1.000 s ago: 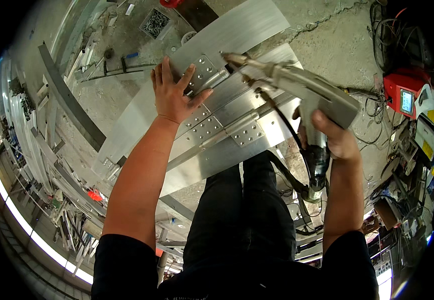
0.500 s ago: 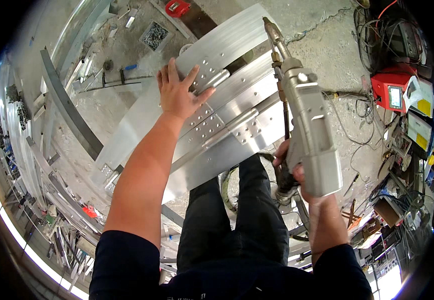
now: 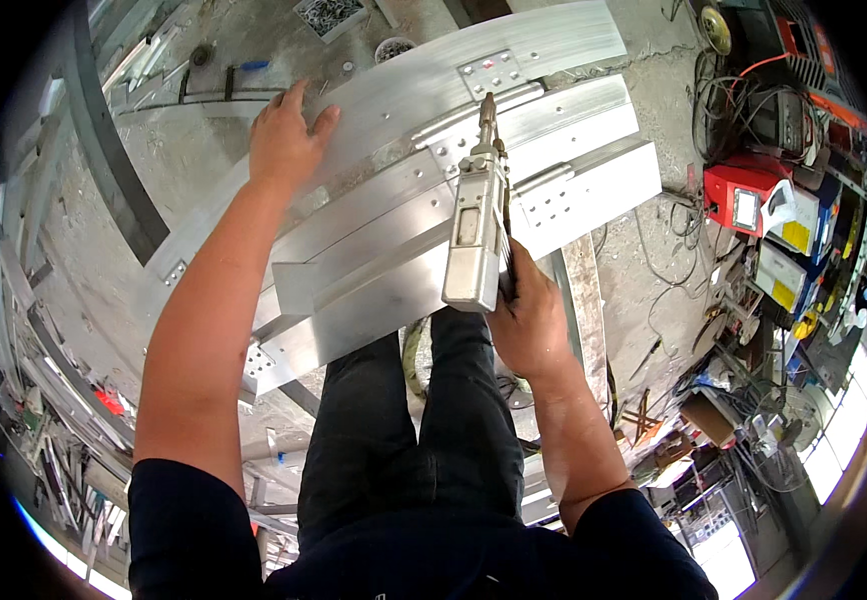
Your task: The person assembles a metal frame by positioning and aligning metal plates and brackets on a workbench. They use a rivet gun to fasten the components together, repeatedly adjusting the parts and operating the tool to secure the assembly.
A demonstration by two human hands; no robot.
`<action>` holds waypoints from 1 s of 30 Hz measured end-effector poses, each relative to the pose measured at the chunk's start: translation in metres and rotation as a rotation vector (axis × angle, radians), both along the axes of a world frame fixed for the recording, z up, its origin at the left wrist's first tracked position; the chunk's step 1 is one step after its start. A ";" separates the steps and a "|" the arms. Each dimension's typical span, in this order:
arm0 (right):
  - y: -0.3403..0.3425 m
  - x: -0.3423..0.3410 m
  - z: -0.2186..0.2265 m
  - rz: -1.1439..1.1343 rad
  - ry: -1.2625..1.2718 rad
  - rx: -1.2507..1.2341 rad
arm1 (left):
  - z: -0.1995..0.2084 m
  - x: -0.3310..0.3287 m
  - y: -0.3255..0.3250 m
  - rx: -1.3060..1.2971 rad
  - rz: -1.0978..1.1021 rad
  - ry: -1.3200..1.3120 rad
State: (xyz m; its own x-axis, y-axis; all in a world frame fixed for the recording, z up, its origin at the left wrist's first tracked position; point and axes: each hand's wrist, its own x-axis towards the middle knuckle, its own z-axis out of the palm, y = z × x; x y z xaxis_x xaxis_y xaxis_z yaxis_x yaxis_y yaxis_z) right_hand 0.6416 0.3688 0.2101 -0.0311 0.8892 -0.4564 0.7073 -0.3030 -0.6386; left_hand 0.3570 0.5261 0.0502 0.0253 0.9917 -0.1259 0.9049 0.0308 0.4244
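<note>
My right hand is wrapped round the grip of a silver rivet gun, at the middle of the view. Its nose points away from me, over a rectangular plate with holes and rivets; whether the tip touches cannot be told. Below the gun lie long shiny aluminium panels, side by side and joined by riveted plates and rod-like hinges. My left hand rests at the far left edge of the farthest panel, thumb apart from the fingers and nothing seen held.
At the far side stand a box of small metal fasteners and a round tub. A curved dark metal bar lies on the left. To the right are a red machine with a screen, tangled cables and clutter.
My right hand has swung the rivet gun leftward over the panels. My left hand has moved from beside a hinge to the panel's far left edge. The view has shifted.
</note>
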 end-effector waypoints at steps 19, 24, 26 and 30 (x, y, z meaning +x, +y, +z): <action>0.014 -0.057 -0.047 0.010 -0.051 0.012 | 0.044 0.167 0.149 -0.185 -0.535 0.135; 0.020 -0.056 -0.049 0.016 -0.025 0.100 | -0.015 0.189 0.182 -0.081 -0.582 0.280; 0.022 -0.052 -0.052 -0.006 -0.039 0.107 | 0.007 0.190 0.170 0.078 -0.673 0.330; 0.024 -0.055 -0.052 -0.022 -0.027 0.099 | 0.001 0.194 0.178 0.152 -0.759 0.399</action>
State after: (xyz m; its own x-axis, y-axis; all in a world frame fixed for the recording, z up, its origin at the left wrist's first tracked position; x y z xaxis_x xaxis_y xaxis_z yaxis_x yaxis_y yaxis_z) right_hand 0.5870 0.3927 0.1577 0.0004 0.9305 -0.3663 0.7183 -0.2551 -0.6473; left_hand 0.5506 0.7041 0.0509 0.6683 0.7317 -0.1340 0.7401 -0.6721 0.0217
